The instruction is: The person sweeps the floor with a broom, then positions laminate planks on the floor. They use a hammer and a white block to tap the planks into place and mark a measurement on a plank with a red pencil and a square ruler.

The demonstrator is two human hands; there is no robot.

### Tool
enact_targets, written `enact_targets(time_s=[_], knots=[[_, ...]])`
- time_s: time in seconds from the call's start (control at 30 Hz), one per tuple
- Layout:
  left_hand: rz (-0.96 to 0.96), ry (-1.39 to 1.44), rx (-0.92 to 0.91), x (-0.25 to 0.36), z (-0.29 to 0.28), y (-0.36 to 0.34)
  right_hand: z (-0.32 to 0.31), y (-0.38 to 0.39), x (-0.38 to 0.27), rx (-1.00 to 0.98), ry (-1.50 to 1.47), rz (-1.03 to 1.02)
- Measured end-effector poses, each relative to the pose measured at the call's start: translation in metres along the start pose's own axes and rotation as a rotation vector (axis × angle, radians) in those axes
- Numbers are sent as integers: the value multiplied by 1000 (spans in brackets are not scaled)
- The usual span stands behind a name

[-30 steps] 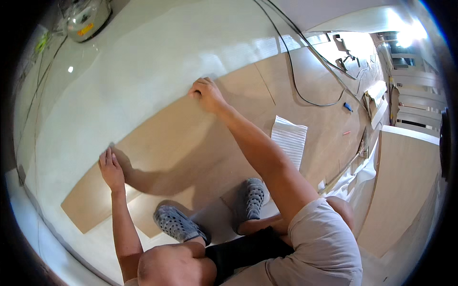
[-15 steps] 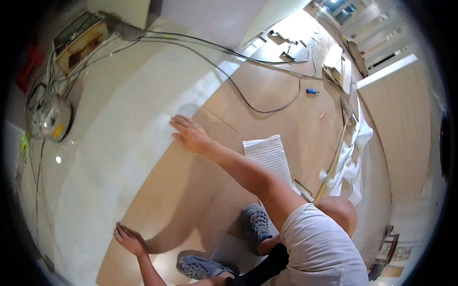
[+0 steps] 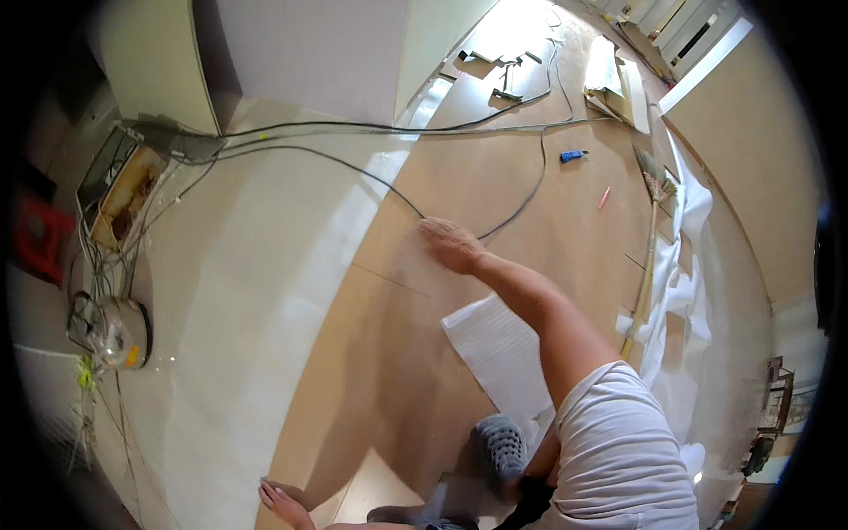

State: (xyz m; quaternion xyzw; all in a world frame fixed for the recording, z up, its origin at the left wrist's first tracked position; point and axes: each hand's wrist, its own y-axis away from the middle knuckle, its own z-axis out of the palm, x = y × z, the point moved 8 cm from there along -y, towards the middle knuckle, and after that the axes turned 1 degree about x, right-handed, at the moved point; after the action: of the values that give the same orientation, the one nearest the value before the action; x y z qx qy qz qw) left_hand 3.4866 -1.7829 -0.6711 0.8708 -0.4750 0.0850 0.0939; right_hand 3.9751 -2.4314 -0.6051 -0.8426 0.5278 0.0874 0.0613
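My left hand [image 3: 284, 505] rests at the lower left on the edge of the wood-look floor boards [image 3: 340, 362], fingers stretched out. Farther ahead, my right hand [image 3: 449, 244] is over the boards where a black cable [image 3: 353, 166] passes; it covers a stretch of that cable. Whether it touches or grips the cable I cannot make out, as its fingers are smeared by motion. Below my right forearm lies a white ribbed foam sheet [image 3: 499, 344]. My foot in a grey clog [image 3: 502, 446] stands beside the sheet.
Pale bare floor [image 3: 221, 353] lies left of the boards. At the far left are an open box [image 3: 128, 194] with cables and a round machine [image 3: 124, 334]. To the right lie a blue tool [image 3: 573, 156], a red pencil-like stick [image 3: 604, 197], a broom [image 3: 652, 238] and crumpled white sheeting [image 3: 693, 208].
My right hand has left the boards' left edge and moved right to the black cable. The left hand stays by the edge. The whole view has shifted.
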Motion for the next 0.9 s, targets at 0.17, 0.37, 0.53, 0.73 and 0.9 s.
enact_targets(time_s=[0.17,0.37,0.53,0.73,0.9], knots=[[-40,-139,-448,21,-13,-38,-25,63,153,382,105,468],[58,-267,-352,219,-7,-153,-18,80,173,353,-64,591],[945,-67,-244,609,52,-220,-8,83,188,358,-104,596],[1272,154,-141,957,123,-259,-28,69,190,284,-174,610],[1152,191,32,1076,181,-299,-21,66,197,249,-124,624]])
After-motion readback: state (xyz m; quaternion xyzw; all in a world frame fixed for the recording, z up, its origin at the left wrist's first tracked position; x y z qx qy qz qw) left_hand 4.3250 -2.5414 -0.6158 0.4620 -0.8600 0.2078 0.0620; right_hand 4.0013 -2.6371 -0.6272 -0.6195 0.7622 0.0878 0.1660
